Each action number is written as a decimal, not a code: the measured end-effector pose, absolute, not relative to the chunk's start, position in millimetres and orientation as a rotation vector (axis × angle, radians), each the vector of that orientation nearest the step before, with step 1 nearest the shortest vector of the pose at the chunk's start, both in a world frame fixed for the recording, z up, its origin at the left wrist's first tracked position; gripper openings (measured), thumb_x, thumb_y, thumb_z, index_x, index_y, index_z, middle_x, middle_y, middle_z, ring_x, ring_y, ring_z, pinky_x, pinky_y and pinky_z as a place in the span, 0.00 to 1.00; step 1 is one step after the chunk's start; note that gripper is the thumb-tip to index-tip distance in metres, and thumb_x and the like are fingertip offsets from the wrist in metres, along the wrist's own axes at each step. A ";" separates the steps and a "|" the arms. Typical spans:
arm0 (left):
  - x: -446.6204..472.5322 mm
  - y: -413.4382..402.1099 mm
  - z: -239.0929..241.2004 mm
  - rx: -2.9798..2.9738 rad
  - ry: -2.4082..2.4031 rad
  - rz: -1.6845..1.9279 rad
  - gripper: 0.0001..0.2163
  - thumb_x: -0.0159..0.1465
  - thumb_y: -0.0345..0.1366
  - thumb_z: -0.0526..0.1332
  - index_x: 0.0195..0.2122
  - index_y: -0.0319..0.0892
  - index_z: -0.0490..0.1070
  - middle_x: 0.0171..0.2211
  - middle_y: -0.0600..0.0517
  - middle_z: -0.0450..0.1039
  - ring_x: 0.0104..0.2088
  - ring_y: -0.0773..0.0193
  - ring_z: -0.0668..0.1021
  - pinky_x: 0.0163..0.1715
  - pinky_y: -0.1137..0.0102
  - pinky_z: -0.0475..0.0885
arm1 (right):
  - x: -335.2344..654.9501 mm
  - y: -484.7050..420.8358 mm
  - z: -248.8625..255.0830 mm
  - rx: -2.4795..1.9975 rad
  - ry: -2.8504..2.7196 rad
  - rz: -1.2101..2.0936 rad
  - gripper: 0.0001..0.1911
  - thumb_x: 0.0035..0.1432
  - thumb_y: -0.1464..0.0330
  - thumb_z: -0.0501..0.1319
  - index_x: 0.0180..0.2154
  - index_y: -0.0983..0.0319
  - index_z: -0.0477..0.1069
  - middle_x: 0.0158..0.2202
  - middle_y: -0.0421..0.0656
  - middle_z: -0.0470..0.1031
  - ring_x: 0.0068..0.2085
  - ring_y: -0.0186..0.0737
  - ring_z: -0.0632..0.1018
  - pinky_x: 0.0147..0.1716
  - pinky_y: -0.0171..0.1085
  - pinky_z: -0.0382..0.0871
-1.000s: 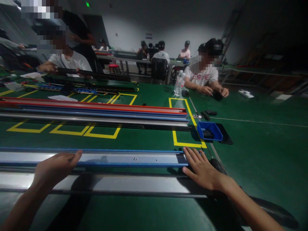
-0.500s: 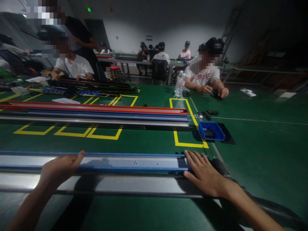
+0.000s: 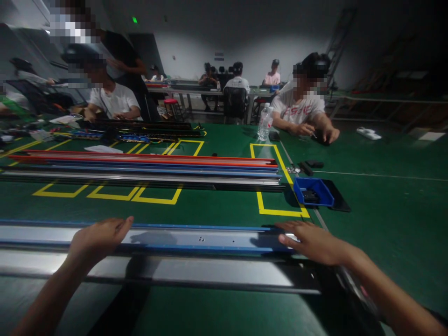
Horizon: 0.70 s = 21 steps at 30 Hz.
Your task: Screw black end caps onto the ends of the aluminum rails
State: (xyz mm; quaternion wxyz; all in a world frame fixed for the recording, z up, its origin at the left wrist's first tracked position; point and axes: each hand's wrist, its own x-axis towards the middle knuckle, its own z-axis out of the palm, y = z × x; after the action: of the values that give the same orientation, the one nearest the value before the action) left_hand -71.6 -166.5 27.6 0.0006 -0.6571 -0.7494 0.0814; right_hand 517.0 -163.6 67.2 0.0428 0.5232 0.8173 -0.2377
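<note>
A long silver metal channel with blue edges (image 3: 217,236) lies across the table in front of me. My left hand (image 3: 96,240) is closed over its left part, with some fingers hidden from view. At the channel's right end, my right hand (image 3: 311,240) grips across it, thumb toward the near edge and fingers over the far one. A small bright patch shows between that thumb and the fingers; what it is I cannot make out. Nearer to me, a wider silver metal profile (image 3: 217,272) runs alongside the channel.
Beyond lie red-edged (image 3: 196,159), blue and silver profiles. A blue bin (image 3: 327,198) with black parts stands at right, beside a dark flat pad (image 3: 338,196). Farther back are a water bottle (image 3: 265,123), yellow tape outlines (image 3: 283,212) and co-workers, one (image 3: 301,109) handling a small dark object.
My right hand has shifted right, its spread fingers drawn together at the channel's end. The whole view has moved slightly; my left hand stays on the channel.
</note>
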 end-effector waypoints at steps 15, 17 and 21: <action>-46.5 -29.7 22.7 -2.372 -1.842 -0.083 0.29 0.71 0.48 0.45 0.65 0.34 0.67 0.63 0.36 0.70 0.62 0.46 0.73 0.62 0.53 0.68 | 505.4 1.4 46.3 1.849 2.729 -0.121 0.20 0.69 0.70 0.56 0.58 0.69 0.72 0.59 0.59 0.75 0.60 0.57 0.74 0.61 0.50 0.66; -43.8 -14.6 16.7 -2.375 -1.826 -0.071 0.29 0.71 0.46 0.45 0.66 0.34 0.65 0.64 0.36 0.69 0.64 0.47 0.71 0.64 0.53 0.66 | 502.5 10.8 42.2 1.868 2.708 -0.068 0.21 0.70 0.70 0.55 0.61 0.70 0.70 0.61 0.61 0.72 0.63 0.59 0.72 0.63 0.52 0.63; -41.1 3.1 5.7 -2.368 -1.828 -0.037 0.27 0.71 0.41 0.44 0.65 0.33 0.67 0.63 0.35 0.70 0.64 0.47 0.72 0.64 0.53 0.65 | 497.4 21.9 28.2 1.856 2.700 -0.047 0.27 0.73 0.64 0.50 0.67 0.72 0.60 0.68 0.62 0.64 0.68 0.60 0.66 0.66 0.55 0.59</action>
State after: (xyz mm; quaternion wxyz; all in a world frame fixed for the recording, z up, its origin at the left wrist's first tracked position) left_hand -41.1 3.1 5.7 0.0749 -0.7893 -0.6094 -0.0124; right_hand 497.4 21.9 28.2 -0.0677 0.5651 0.8221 -0.0143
